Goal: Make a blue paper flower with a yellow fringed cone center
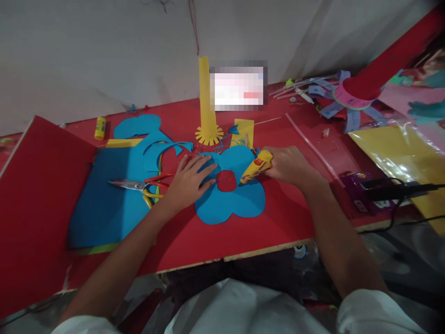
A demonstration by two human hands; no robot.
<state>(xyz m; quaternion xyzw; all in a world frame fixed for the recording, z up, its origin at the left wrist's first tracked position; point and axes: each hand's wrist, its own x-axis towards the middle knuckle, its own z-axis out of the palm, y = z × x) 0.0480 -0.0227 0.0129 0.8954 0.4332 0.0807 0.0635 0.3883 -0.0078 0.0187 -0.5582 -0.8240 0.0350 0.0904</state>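
Left hand (189, 178): flat, fingers spread, pressing the left petal of the blue paper flower (229, 206).
Right hand (288, 164): fingers clamped round a yellow glue tube (255, 168), tilted, with its tip at the red circle (226, 181).
Flower: lies on the red table (278, 218), near its front edge.
Scissors (139, 185): just left of the left hand, on blue paper.
Yellow paper tube (205, 102): upright behind the flower.
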